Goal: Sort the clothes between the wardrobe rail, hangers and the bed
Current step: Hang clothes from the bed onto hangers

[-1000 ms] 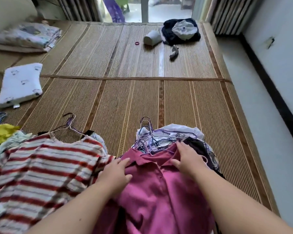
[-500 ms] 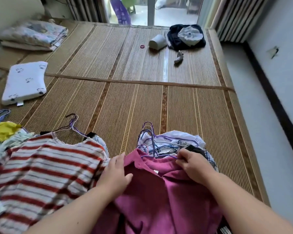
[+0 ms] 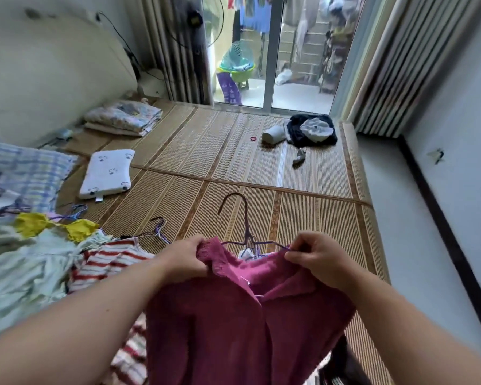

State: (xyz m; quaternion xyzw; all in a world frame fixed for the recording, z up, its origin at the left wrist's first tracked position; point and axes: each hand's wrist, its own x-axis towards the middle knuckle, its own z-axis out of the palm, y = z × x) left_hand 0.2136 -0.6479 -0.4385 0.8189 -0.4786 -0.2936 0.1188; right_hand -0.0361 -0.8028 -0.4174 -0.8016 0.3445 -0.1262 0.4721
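The magenta shirt (image 3: 233, 329) runs off the edge at 6 o'clock, hiding the arms of its hanger (image 3: 249, 238); pale clothes (image 3: 20, 273) at 9 o'clock are blurred.

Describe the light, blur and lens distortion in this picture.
Head view: daylight enters through the glass door, leaving a bright streak on the mat; the pale clothes at its left edge are smeared by blur; the wide lens slants the curtain; the pink top, left hand and right hand look fairly sharp.

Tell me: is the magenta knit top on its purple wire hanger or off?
Partly on: the hanger runs inside the top at its shoulders, gripped by left hand and right hand.
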